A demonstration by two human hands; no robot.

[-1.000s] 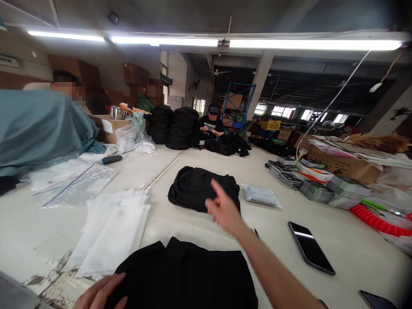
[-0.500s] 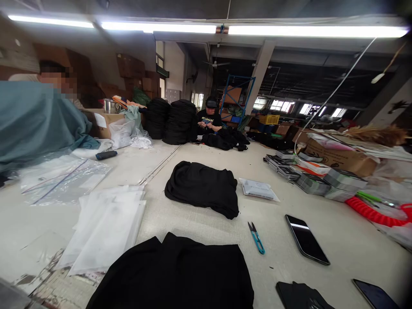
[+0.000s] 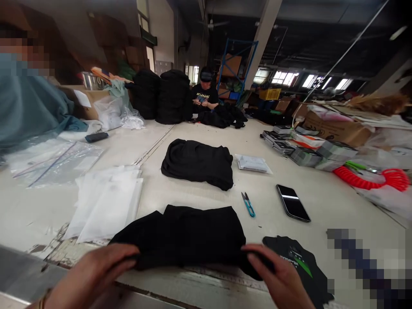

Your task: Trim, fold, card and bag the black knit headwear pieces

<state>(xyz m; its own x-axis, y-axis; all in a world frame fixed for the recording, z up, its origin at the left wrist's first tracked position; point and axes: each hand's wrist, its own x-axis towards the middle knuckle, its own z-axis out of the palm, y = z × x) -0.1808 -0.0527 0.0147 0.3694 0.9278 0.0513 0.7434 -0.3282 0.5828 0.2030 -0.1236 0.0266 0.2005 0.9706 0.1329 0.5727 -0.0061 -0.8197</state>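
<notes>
A black piece of cloth (image 3: 186, 236) lies on the table right in front of me. My left hand (image 3: 93, 272) pinches its near left edge between thumb and fingers. At its near right edge, my right hand (image 3: 278, 272) grips a fold of the same cloth. Just beyond lies a folded black cloth bundle (image 3: 198, 165). Blue-handled thread snips (image 3: 248, 205) rest right of the cloth. Dark printed cards (image 3: 298, 266) with white lettering and a green patch are fanned beside my right hand. Left of the cloth, frosted white plastic bags (image 3: 106, 206) lie in an overlapping stack.
A phone (image 3: 293, 203) and a small clear packet (image 3: 252, 164) lie to the right. Farther right are stacked small boxes (image 3: 305, 155) and a red coiled hose (image 3: 360, 179). Clear zip bags (image 3: 58, 161) lie left. A person in black (image 3: 205, 96) sits across, beside tall black stacks (image 3: 174, 96).
Both my hands have come into view and taken hold of the near black cloth, whose near edge is now lifted. My view has tilted downward.
</notes>
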